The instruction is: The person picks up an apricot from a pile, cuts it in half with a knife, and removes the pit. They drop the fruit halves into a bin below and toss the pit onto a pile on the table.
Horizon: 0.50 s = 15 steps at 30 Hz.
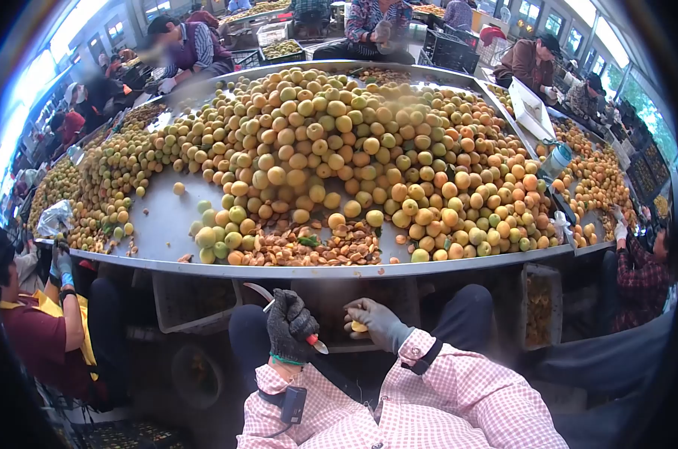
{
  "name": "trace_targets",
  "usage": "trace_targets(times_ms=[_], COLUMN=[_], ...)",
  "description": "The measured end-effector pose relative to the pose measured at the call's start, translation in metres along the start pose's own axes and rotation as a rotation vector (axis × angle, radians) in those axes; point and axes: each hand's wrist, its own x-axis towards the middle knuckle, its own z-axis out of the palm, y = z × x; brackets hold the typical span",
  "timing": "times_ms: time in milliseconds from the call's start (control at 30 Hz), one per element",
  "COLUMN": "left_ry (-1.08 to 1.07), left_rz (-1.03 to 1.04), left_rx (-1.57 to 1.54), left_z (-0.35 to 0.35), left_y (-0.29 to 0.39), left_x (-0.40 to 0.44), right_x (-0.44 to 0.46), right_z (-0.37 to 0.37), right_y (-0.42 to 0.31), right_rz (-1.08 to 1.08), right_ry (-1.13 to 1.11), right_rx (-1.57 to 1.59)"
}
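Note:
My left hand [290,327], in a dark knitted glove, is closed round a curved knife [257,290], whose thin blade sticks out above the fist. A red part with a pale metal end [318,345] pokes out below the same fist; whether it belongs to the knife is hidden. My right hand [380,323], in a grey glove, has its fingers bent round a small yellow piece of apricot [359,326]. Both hands are over my lap, in front of the table edge. Beyond them, cut apricot pieces [316,245] lie before a large heap of whole apricots [316,142].
The metal table [166,218] has a raised front rim. Crates [193,299] stand beneath it, with another crate [542,307] at the right. A blue-capped bottle [556,161] and white tray [531,111] are at the right. Co-workers [43,322] sit around the table.

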Motion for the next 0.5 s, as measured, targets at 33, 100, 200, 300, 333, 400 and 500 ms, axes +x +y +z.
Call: trace_targets(times_ms=[33,100,200,300,333,400,500], left_ry=[0.004,0.035,0.107,0.155,0.125,0.141,0.031], left_rz=[-0.034,-0.068,-0.137,-0.145,-0.098,-0.134,-0.154], left_rx=[0.002,0.044,0.107,0.252,0.331,0.428,0.589], left_z=[-0.001,-0.002,-0.005,-0.005,0.002,0.009,-0.011], left_y=[-0.002,-0.008,-0.015,-0.024,-0.028,-0.032,-0.039], left_x=[0.001,0.002,0.002,0.005,0.004,0.001,0.004], right_x=[0.003,-0.001,-0.018,0.016,0.034,0.076,0.135], right_z=[-0.002,-0.022,-0.021,-0.021,-0.018,-0.010,0.001], right_y=[0.010,0.014,-0.041,-0.107,-0.124,-0.137,-0.137], right_rz=[-0.064,-0.427,-0.837,-1.084,-1.041,-0.937,-0.651], right_ry=[0.137,0.231,0.288,0.342,0.356,0.408,0.476], right_rx=[-0.125,-0.454,-0.778,-0.970,-1.056,-1.190,-1.376])
